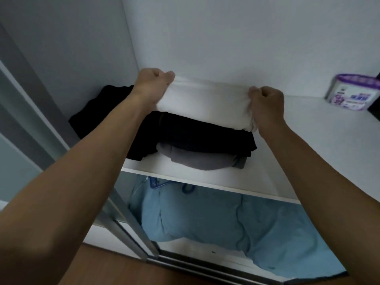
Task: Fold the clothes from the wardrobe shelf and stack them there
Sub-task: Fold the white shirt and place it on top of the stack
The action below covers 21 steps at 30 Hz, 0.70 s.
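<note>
Item 1. Wooden floor [102, 268], seen at the lower edge, bordered by the metal door track [205, 266] of the wardrobe.

Item 2. Light blue garments [205, 219], hung below the shelf; blue hangers [187, 189] are partly seen just under the shelf edge.

Item 3. White wardrobe shelf [308, 140], on which the clothes are stacked towards its left half.

Item 4. Grey folded garment [195, 159], laid at the bottom of the stack, nearest the front edge.

Item 5. Black folded garment [205, 134], laid directly upon the grey one.

Item 6. White folded garment [205, 101], placed on top of the black one. Its left end is gripped by the left hand [153, 83], fingers clenched into the cloth. Its right end is gripped by the right hand [267, 105], fingers likewise curled round the fabric. Both forearms are extended upward from the lower corners.

Item 7. Loose black garment [102, 112], lying unfolded on the shelf to the left of the stack, touching it.

Item 8. Purple-and-white tub [353, 92], stood at the far right of the shelf, well apart from the stack; its label cannot be read.

Item 9. White back wall [226, 38], behind all items.
</note>
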Available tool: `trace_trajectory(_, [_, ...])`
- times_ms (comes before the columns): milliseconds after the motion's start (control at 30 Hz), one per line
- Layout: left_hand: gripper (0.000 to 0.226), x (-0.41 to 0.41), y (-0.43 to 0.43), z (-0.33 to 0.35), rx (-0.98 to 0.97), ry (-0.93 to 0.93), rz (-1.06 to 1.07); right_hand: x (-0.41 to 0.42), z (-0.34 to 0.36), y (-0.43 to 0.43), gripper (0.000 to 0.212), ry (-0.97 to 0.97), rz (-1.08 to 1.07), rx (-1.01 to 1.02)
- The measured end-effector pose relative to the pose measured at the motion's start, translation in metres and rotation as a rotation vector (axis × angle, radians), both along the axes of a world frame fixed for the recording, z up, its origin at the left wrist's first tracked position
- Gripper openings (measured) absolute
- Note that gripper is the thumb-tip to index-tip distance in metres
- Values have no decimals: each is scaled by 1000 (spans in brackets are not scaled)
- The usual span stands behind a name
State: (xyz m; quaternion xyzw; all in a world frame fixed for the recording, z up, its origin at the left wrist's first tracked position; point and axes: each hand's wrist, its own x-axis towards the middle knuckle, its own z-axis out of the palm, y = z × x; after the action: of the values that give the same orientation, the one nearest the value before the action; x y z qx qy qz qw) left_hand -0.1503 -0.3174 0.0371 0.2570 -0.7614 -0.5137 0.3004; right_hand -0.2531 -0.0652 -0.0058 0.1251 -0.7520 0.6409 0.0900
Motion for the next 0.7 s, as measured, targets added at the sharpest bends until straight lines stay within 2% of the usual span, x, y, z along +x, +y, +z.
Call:
trace_trajectory(100, [29,-12,0,-8,-314,-126,66,-17,-11,-6,41,-45,-14,207])
trace_trajectory(167, [24,-17,2,-24,-416,-298,44,-23,-22,-8,38,-145,62,331])
trace_trajectory(200, [25,-17,2,-31,-424,-327,46,-24,-23,-8,30,-161,76,389])
trace_trajectory(267, [22,-11,3,-34,-424,-183,89,-21,-12,-10,12,-89,0,471])
trace_trajectory(333, [17,-6,4,-30,-505,34,4,-6,6,-18,29,95,-137,426])
trace_trajectory(367, [17,-4,6,-28,-575,32,-109,3,12,-26,36,197,-150,394])
trace_trajectory(433, [26,0,8,-26,-666,-171,-321,28,17,-46,45,274,5,508])
trace_trajectory(467, [31,4,7,-27,-662,-273,-369,40,13,-56,48,259,111,659])
trace_trajectory(533, [36,19,3,-27,-648,-361,-400,54,-1,-63,51,239,212,902])
trace_trajectory(700, [40,75,-20,-29,-667,-370,-275,69,4,-64,49,212,88,977])
